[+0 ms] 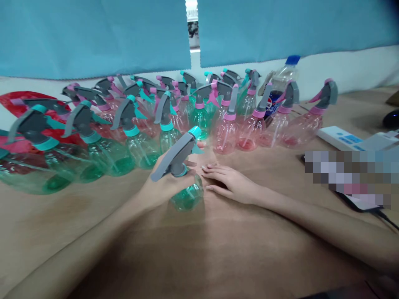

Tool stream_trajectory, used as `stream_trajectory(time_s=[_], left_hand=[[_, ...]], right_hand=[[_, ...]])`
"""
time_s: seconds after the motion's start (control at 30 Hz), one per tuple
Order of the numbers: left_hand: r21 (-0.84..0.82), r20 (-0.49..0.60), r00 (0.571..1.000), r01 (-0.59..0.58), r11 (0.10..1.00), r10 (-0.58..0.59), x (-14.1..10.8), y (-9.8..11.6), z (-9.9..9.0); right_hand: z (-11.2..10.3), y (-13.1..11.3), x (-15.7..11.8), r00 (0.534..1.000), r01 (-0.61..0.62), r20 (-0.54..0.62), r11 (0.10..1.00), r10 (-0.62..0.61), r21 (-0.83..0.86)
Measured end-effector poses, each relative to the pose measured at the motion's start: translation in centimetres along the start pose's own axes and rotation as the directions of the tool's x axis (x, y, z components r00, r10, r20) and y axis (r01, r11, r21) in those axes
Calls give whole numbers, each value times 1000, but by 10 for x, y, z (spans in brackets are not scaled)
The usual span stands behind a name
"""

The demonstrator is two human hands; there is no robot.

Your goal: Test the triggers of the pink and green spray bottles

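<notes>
A green see-through spray bottle [188, 195] with a grey and turquoise trigger head stands on the brown table [174, 257], tilted slightly. My left hand [165, 180] is wrapped round its neck, just under the head; some of the fingers are hidden behind the bottle. Just to the right, my right hand [230, 182] rests on the table with its fingers stretched toward the bottle, holding nothing. Behind my hands stand several more spray bottles, among them a green one [145, 153] on the left and a pink one [225, 137] near the middle.
Green and pink spray bottles crowd the back and left of the table. A cola bottle [282, 81] with a blue cap stands behind them at the right. Further right lie a white box [338, 139] and a cabled device [358, 203]. Red plastic [23, 104] lies at far left.
</notes>
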State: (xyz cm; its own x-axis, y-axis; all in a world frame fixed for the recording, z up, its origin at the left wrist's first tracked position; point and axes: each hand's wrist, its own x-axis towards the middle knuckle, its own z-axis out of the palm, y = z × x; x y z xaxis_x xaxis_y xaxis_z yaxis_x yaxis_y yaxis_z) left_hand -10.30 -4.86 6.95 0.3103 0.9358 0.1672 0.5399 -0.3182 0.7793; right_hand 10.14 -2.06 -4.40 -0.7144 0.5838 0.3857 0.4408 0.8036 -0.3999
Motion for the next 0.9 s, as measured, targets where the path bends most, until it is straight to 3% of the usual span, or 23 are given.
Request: stream_trajectory(time_s=[0.27, 0.43, 0.67, 0.9], left_hand=[[-197, 96, 994, -36, 980, 56, 1, 4, 0], [-163, 65, 993, -90, 983, 102, 1, 7, 0], [-134, 13, 987, -159, 978, 162, 0, -5, 2], [-115, -71, 987, -151, 982, 144, -2, -4, 1]], right_hand=[[-1, -1, 1, 1000, 4, 7, 1000, -4, 11], [-1, 0, 0, 1000, 0, 9, 1000, 0, 15], [-1, -1, 1, 1000, -1, 12, 1000, 1, 9], [0, -1, 1, 1000, -6, 15, 1000, 6, -2]])
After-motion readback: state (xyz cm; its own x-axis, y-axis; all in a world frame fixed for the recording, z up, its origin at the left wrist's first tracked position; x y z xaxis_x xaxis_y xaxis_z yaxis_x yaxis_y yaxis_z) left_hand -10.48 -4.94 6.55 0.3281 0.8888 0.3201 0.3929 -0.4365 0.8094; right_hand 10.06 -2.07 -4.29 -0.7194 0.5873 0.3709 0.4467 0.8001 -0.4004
